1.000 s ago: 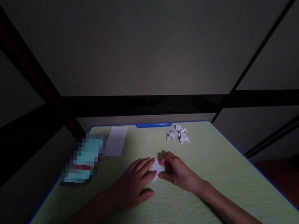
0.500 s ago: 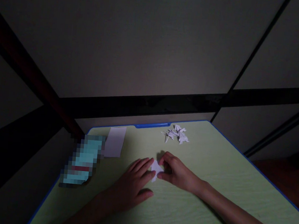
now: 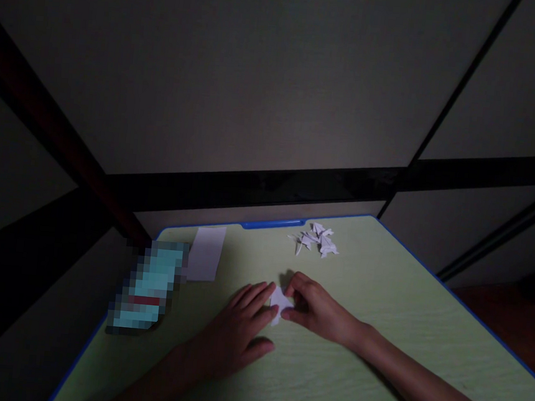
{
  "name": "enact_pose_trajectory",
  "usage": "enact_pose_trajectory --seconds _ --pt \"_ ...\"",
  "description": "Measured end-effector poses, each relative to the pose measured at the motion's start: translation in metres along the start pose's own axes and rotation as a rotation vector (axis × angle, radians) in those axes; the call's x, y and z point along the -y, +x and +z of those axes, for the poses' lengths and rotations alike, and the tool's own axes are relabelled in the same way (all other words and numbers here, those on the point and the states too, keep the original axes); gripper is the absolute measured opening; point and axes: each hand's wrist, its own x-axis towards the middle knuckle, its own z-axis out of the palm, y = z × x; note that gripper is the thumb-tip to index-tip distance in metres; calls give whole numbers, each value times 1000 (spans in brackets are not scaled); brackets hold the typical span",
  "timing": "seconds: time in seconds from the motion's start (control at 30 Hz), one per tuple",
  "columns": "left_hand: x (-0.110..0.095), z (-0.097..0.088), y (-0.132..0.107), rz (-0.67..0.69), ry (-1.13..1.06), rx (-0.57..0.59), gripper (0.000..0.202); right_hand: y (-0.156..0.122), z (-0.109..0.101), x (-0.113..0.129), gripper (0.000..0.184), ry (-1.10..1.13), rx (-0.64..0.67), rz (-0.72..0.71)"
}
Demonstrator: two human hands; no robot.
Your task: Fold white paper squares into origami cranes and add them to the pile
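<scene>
A small folded white paper piece (image 3: 280,301) lies on the pale green table (image 3: 377,335) between my two hands. My left hand (image 3: 237,329) rests flat on the table, fingers stretched out, its fingertips pressing the paper's left side. My right hand (image 3: 314,307) is curled, with its thumb and fingers pinching the paper's right edge. The light is dim and the paper's exact fold cannot be made out.
A small heap of folded white paper figures (image 3: 315,239) lies near the table's far edge. A stack of white paper sheets (image 3: 205,254) sits at the far left, beside a blurred teal object (image 3: 145,286). The table has a blue rim (image 3: 272,224); dark wall panels stand behind.
The view shifted slightly between the first two frames. Both hands stay on the small paper with almost no movement.
</scene>
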Motion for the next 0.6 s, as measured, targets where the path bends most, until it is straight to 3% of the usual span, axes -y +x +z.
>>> enact_pose_trajectory --seconds 0.6 --pt "-3 -3 -1 0 -29 -16 45 -1 -3 1 16 -13 17 -44"
